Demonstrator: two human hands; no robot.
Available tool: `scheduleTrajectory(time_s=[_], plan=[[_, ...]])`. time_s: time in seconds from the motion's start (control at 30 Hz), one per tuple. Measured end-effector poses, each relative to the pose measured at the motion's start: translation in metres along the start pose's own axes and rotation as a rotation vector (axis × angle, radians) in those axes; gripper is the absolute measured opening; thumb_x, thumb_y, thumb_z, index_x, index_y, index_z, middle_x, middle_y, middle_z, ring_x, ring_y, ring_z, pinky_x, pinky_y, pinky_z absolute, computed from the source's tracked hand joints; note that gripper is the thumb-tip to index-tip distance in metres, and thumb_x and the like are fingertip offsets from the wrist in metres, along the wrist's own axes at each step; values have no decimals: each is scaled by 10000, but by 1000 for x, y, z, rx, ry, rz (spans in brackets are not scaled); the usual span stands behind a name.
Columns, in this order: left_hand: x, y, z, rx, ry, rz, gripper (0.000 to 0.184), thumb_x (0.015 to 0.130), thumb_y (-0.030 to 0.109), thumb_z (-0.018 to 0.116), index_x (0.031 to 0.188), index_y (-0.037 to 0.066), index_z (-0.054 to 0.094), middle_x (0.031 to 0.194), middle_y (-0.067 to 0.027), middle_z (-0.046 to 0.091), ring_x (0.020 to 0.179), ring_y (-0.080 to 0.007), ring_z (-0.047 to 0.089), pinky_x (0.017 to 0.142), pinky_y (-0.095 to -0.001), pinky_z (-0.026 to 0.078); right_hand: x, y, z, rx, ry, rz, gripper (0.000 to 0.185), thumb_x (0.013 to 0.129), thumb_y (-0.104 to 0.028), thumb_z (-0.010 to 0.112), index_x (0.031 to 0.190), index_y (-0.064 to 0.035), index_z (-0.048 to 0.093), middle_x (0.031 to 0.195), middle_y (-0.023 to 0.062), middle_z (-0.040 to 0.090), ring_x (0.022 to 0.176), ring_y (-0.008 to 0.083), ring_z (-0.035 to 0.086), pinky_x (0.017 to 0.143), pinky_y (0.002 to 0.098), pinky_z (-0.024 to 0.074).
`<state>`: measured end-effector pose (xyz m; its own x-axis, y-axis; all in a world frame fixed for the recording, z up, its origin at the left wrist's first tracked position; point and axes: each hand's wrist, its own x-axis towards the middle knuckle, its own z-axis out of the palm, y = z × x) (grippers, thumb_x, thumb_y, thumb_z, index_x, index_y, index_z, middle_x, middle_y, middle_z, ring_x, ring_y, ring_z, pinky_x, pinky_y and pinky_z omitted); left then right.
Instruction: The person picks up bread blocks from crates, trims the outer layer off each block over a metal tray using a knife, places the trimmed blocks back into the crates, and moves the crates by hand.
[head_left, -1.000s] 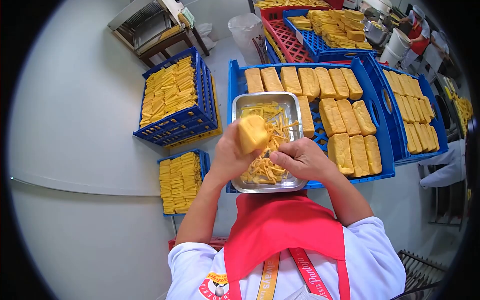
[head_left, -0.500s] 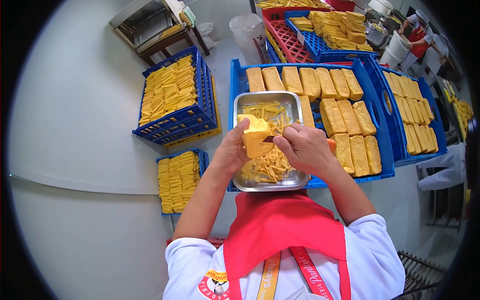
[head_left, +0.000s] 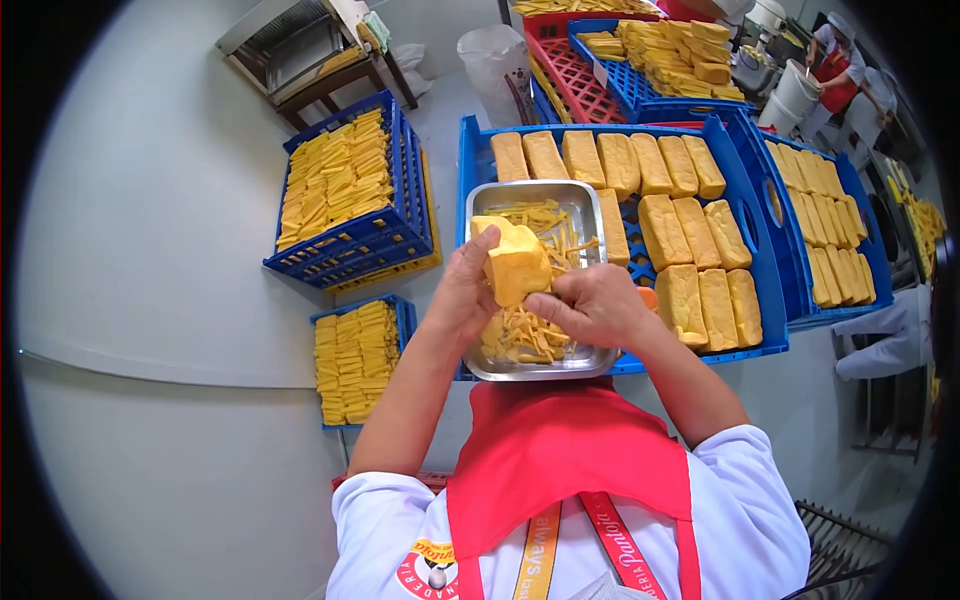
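Above a metal tray (head_left: 480, 365) of crust trimmings (head_left: 535, 335), my left hand (head_left: 468, 285) grips a yellow loaf of bread (head_left: 518, 265) from its left side, thumb on top. Some faces of this loaf are pale yellow, without brown crust. My right hand (head_left: 600, 303) is closed around a knife (head_left: 648, 298); only the orange end of its handle shows past my palm. The blade is hidden behind the loaf and fingers. My right thumb is at the loaf's lower right corner.
The tray rests on a blue crate (head_left: 770, 300) with rows of browned loaves (head_left: 692, 235). Another crate of loaves (head_left: 825, 225) is at right. Stacked blue crates (head_left: 340, 255) of yellow strips stand left. Two co-workers (head_left: 838, 75) are at the back right, near a white bucket (head_left: 795, 98).
My left hand has turned the loaf, showing a different face. My right hand has shifted slightly left and down, and the blade seen before is now out of sight.
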<state>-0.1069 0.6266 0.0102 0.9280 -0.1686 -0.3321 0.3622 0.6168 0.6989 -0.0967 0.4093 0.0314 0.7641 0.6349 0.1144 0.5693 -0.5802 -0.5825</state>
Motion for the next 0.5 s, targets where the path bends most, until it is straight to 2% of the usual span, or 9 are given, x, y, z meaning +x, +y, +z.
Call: scheduleTrajectory(time_s=[0.07, 0.1, 0.17, 0.23, 0.27, 0.33, 0.4, 0.47, 0.5], plan=[[2, 5, -2, 14, 15, 23, 505, 936, 424, 714, 1248, 59, 557, 1172, -102, 659, 1048, -196, 688, 854, -391, 607, -7, -3, 1, -101, 33, -50, 608, 897, -619, 619, 679, -51, 625, 647, 131, 611, 611, 331, 643, 569, 441, 475], [4, 5, -6, -4, 15, 33, 548, 924, 408, 733, 1288, 65, 510, 1181, -101, 652, 1046, -205, 689, 851, -400, 608, -10, -4, 1, -203, 65, -99, 631, 870, -651, 634, 688, -48, 634, 630, 136, 606, 619, 329, 649, 566, 443, 475], [9, 6, -11, -16, 9, 38, 600, 911, 392, 752, 1327, 71, 464, 1189, -101, 644, 1044, -214, 690, 848, -408, 609, -15, -2, 0, -202, 80, -94, 631, 849, -654, 660, 690, -43, 632, 633, 142, 611, 620, 332, 649, 562, 447, 470], [11, 7, -6, 63, 78, 139, 781, 869, 346, 805, 1416, 74, 318, 1207, -128, 619, 1042, -238, 688, 827, -428, 614, -21, -1, -7, -201, 98, -81, 634, 828, -656, 686, 692, -39, 631, 635, 148, 615, 621, 335, 650, 557, 451, 465], [11, 8, -3, 68, 67, 126, 781, 869, 346, 805, 1416, 74, 318, 1207, -128, 619, 1042, -238, 688, 827, -428, 614, -24, 0, -17, -125, 93, -27, 610, 846, -637, 682, 741, -37, 663, 652, 147, 628, 644, 311, 663, 580, 442, 482], [-1, 17, 29, 458, 186, 197, 901, 837, 296, 836, 1449, 60, 219, 1221, -166, 594, 1059, -255, 674, 809, -444, 619, -31, 9, -32, -53, 98, 51, 590, 864, -619, 678, 791, -34, 695, 669, 147, 641, 667, 287, 677, 603, 433, 499], [9, 13, 52, 506, 134, 221, 912, 810, 297, 856, 1435, 32, 248, 1207, -192, 592, 1058, -255, 668, 813, -407, 613, -42, 23, -44, 471, 360, 311, 507, 879, -534, 730, 817, -33, 691, 614, 70, 580, 606, 162, 588, 548, 357, 448], [23, 3, 80, 868, 85, 296, 942, 774, 333, 884, 1409, 7, 268, 1205, -195, 594, 1036, -258, 670, 801, -372, 602, -57, 37, -57, 666, 441, 372, 455, 894, -480, 751, 853, -33, 682, 628, -8, 526, 611, 76, 483, 521, 296, 383], [32, -6, 94, 942, 20, 327, 961, 747, 362, 903, 1385, -7, 286, 1188, -199, 609, 1014, -250, 674, 786, -346, 591, -65, 39, -62, 716, 455, 373, 475, 896, -512, 739, 876, -42, 679, 661, -36, 524, 624, 52, 472, 521, 280, 371]])
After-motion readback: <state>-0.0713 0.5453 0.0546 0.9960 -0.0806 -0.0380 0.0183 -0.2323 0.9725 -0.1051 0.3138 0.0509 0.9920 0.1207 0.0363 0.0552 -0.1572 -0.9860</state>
